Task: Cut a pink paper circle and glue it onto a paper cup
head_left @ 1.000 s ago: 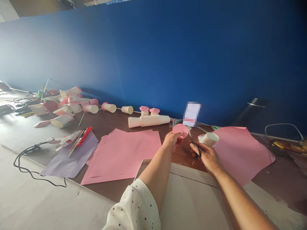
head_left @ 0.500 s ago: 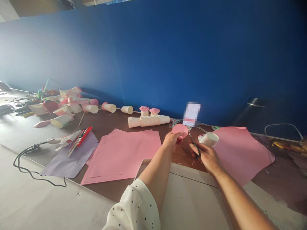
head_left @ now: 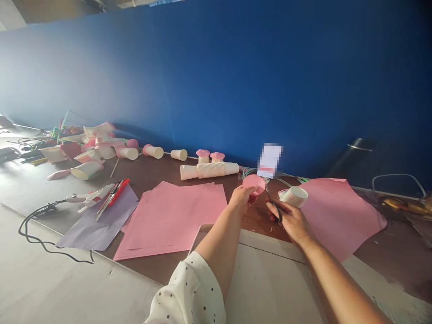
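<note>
A round pink paper disc is pinched in my left hand, thumb on top of it. My right hand is closed round the black handles of a pair of scissors. The thin blades point up and away, close to the disc's right edge; whether they touch it I cannot tell. Just beyond my right hand a white paper cup with red print lies on its side. Small paper scraps are scattered on the brown tabletop below the disc.
Pink paper sheets lie at left, another pink sheet at right. A stack of paper cups lies behind. At far left are a glue gun, a red utility knife, purple paper and several cup pieces. A blue partition stands behind.
</note>
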Demonstrator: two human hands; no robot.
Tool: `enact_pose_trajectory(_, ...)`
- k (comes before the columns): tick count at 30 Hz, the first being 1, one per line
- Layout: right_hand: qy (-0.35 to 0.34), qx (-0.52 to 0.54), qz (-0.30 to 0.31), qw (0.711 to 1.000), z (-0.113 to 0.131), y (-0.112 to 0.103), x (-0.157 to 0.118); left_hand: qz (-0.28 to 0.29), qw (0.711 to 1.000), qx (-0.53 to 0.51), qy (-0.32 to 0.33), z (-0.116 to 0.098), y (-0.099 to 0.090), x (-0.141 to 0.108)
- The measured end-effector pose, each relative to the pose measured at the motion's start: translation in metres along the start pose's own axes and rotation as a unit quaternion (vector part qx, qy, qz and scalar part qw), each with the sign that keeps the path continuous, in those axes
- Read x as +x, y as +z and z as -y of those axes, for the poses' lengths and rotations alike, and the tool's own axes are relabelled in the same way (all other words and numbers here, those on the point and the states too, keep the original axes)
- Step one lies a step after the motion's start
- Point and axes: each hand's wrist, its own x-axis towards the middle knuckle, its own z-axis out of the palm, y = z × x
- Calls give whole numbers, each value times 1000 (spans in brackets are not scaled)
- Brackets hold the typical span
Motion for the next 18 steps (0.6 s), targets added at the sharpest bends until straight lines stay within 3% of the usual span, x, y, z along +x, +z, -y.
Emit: enact_pose_trajectory(18, 3, 1, 1, 1000, -1, 1, -1, 6, 1000, -5, 2, 5, -3, 6)
